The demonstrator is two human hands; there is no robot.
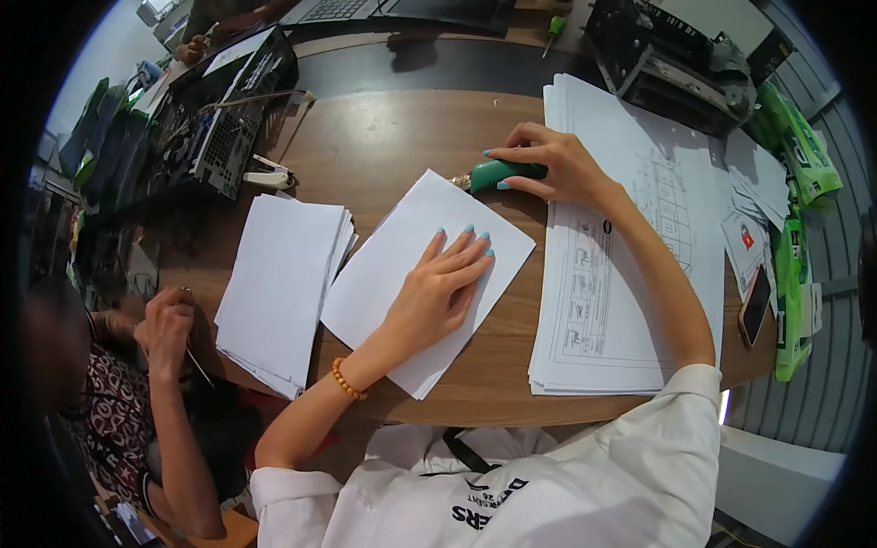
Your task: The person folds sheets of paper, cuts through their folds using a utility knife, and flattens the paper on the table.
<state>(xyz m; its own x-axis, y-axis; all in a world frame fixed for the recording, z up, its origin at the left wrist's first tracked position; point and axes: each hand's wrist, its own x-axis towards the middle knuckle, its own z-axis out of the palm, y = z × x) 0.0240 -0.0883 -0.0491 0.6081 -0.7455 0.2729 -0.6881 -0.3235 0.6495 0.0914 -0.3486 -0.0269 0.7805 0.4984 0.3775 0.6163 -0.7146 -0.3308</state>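
My right hand [557, 169] clamps the green cutter [498, 173], blade pointing left at the sheet's [402, 247] top corner, which my flat, open left hand [438, 292] pins.

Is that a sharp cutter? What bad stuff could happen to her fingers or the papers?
The right hand holds a green cutter at the top edge of the white sheet. The left hand lies flat on that sheet, so a slip toward it might nick its fingers. The sheet could also slide and cut crooked. The blade might scratch the wooden table underneath.
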